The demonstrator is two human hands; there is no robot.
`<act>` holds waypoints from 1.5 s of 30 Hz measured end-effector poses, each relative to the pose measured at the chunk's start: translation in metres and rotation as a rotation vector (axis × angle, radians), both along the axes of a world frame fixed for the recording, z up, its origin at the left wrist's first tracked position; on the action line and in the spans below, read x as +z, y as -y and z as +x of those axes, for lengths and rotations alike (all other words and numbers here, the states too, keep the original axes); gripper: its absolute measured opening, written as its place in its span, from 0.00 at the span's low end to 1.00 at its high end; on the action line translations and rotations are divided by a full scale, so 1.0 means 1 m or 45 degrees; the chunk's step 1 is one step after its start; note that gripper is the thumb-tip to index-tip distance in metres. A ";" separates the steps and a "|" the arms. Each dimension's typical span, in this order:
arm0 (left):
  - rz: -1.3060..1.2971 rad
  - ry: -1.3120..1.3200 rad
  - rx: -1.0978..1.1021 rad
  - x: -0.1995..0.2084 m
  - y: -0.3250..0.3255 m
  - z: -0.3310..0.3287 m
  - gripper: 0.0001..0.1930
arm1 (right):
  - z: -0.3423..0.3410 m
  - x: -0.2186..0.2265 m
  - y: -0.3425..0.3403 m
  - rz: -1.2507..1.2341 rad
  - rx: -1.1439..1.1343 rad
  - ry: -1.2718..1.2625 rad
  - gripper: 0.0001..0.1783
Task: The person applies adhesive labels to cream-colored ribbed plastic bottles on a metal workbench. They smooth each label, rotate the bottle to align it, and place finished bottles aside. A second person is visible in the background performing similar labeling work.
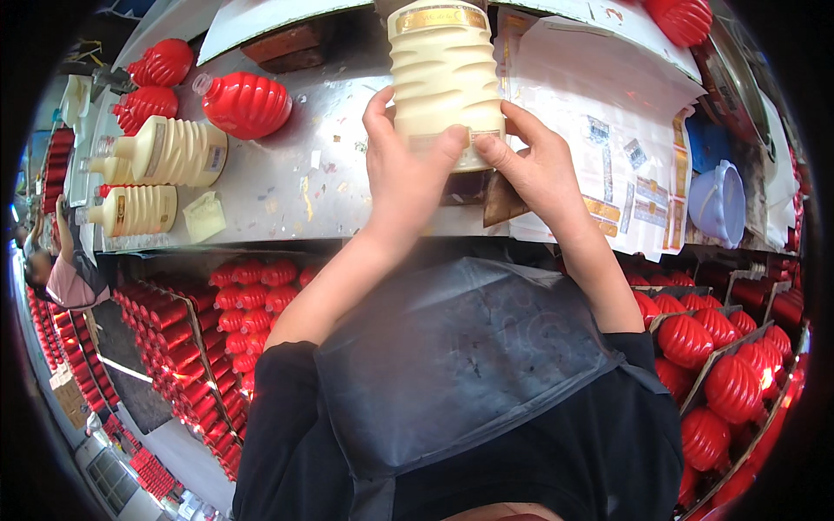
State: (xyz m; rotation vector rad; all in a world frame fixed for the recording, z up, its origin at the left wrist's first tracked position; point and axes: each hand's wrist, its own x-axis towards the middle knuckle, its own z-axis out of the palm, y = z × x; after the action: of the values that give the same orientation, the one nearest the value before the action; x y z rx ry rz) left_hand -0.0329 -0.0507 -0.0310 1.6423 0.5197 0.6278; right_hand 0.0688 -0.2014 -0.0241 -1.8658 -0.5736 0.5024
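Observation:
A cream ribbed plastic bottle with a gold band lies on the metal tabletop, its base toward me. My left hand grips its lower left side, thumb across the base label. My right hand presses fingertips on the small label at the base's right edge. Both forearms rise from the lower edge over a dark apron.
Two cream bottles and red ribbed bottles lie at the table's left. White label sheets and a lilac cup sit at right. Crates of red bottles stand below on both sides. Another person is at far left.

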 end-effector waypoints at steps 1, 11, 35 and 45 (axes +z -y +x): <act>-0.011 0.004 0.005 0.000 0.001 0.001 0.45 | -0.002 -0.003 -0.002 0.046 -0.024 -0.082 0.40; -0.255 0.154 -0.053 -0.014 -0.001 -0.009 0.50 | 0.000 -0.016 0.004 0.250 -0.024 -0.303 0.32; -0.008 0.121 -0.241 -0.026 -0.014 -0.025 0.38 | -0.011 -0.006 0.015 0.267 0.062 -0.477 0.26; -0.343 0.186 -0.175 -0.010 -0.006 -0.015 0.31 | -0.007 -0.001 0.011 0.293 0.103 -0.375 0.28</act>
State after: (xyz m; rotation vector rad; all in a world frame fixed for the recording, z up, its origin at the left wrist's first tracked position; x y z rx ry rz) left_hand -0.0476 -0.0447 -0.0412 1.3537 0.3643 0.5461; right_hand 0.0615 -0.2119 -0.0255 -1.5210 -0.4878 0.7193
